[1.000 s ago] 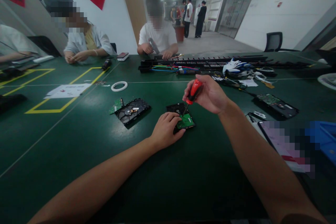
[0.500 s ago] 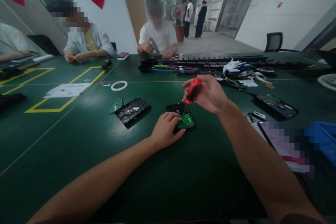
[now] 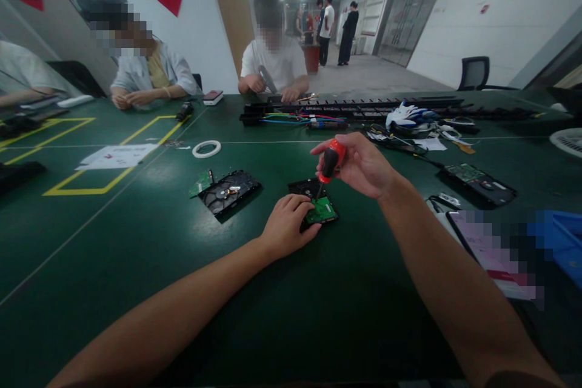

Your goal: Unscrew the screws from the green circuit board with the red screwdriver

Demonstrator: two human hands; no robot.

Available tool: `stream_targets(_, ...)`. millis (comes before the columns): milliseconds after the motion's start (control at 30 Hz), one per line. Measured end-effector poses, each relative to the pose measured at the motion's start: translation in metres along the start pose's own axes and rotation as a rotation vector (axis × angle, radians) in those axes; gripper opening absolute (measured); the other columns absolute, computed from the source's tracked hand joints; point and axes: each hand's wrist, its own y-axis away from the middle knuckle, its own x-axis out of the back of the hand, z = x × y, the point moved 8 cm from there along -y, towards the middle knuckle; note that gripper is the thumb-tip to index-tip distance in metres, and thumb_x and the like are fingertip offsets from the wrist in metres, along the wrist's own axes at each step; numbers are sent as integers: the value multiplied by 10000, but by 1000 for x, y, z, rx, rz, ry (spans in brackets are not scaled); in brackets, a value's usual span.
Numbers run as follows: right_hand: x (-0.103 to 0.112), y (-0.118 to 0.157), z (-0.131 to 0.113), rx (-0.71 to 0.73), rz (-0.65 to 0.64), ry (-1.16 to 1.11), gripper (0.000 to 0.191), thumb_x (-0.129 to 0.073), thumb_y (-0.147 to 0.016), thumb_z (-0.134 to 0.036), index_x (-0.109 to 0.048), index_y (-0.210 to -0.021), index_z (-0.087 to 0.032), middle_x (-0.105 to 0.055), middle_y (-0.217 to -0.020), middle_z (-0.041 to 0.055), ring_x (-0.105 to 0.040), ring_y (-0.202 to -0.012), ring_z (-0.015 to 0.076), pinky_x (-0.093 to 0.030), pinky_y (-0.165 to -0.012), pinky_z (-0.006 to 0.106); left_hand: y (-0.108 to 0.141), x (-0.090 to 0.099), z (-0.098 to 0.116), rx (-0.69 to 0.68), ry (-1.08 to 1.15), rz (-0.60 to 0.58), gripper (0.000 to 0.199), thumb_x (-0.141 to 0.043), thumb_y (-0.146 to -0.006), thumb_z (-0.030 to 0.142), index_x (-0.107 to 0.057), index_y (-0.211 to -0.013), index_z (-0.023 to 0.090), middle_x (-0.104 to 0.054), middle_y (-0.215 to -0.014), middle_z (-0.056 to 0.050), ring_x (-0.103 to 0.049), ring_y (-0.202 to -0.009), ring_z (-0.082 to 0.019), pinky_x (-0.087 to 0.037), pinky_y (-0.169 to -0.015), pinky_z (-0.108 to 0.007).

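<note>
A hard drive (image 3: 308, 186) lies on the green table with its green circuit board (image 3: 324, 211) facing up. My left hand (image 3: 287, 224) grips the drive's left side, fingers over the top and thumb along the near edge. Above the board, my right hand (image 3: 359, 163) is closed round the red and black handle of a screwdriver (image 3: 333, 159). The shaft points down and its tip meets the board near my left fingertips; the exact contact point is too small to make out. Left of my hands sits another hard drive (image 3: 231, 193), with a loose green circuit board (image 3: 200, 184) beside it.
A third hard drive (image 3: 476, 184) lies at the right, near a blue bin (image 3: 564, 245). Gloves (image 3: 409, 115), cables and long black strips (image 3: 354, 110) run along the back. A white tape ring (image 3: 197, 151) is at left. Co-workers (image 3: 273, 66) sit across the table.
The screwdriver handle has turned in my right fingers, now showing more of its black side, and my right fingers have shifted slightly. My left hand and the drive stay put.
</note>
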Motion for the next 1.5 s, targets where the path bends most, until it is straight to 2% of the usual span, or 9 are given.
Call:
stream_targets(133,1,0,-1,6,9,-9,417,-665,-895,-597,-806,-887,-204,-761,-827,72,-701,-820,227,-566,-778,349,-1,1,1,10,3,-3,352,-759,-962,401,-678,-1262,237,-684,-1345,-109,-631,-1288,-333,-532,-1132,-567)
stream_targets(333,-6,1,1,-15,-68,-33,405,-657,-877,-587,-781,-845,-203,-823,-915,102,-765,-938,273,-576,-868,377,0,1,1,3,6,0,367,-771,-950,393,-679,-1261,222,-688,-1335,-115,-628,-1294,-333,-524,-1141,-564)
stream_targets(533,-13,2,3,-10,-121,-46,393,-667,-874,-588,-766,-862,-208,-765,-793,63,-714,-793,231,-569,-849,376,0,0,-1,-2,1,4,364,-765,-957,404,-677,-1261,225,-686,-1341,-113,-631,-1287,-329,-524,-1140,-558)
stream_targets(833,-7,-3,6,-5,-47,-77,606,-610,-904,-817,-726,-769,-237,-660,-690,26,-650,-705,198,-586,-810,371,-2,3,3,1,6,4,338,-758,-963,392,-677,-1246,226,-693,-1323,-116,-637,-1272,-334,-536,-1121,-564)
stream_targets(1033,-6,-4,6,7,-25,-87,569,-630,-904,-781,-716,-765,-237,-654,-676,25,-643,-701,197,-578,-795,365,-1,2,2,-1,0,4,345,-758,-963,394,-677,-1245,212,-693,-1323,-120,-634,-1276,-332,-534,-1125,-558)
stream_targets(1267,-4,-7,6,15,-15,-95,673,-558,-895,-867,-733,-764,-231,-658,-671,30,-641,-685,199,-579,-780,375,-1,0,0,0,-2,-1,367,-765,-959,414,-676,-1265,232,-689,-1335,-110,-635,-1274,-330,-533,-1126,-563)
stream_targets(1500,-4,-6,7,2,-15,-53,639,-588,-914,-829,-747,-781,-225,-708,-729,45,-673,-711,202,-575,-765,371,-1,0,0,-1,10,10,356,-767,-953,403,-683,-1258,241,-688,-1334,-108,-633,-1288,-332,-529,-1136,-570)
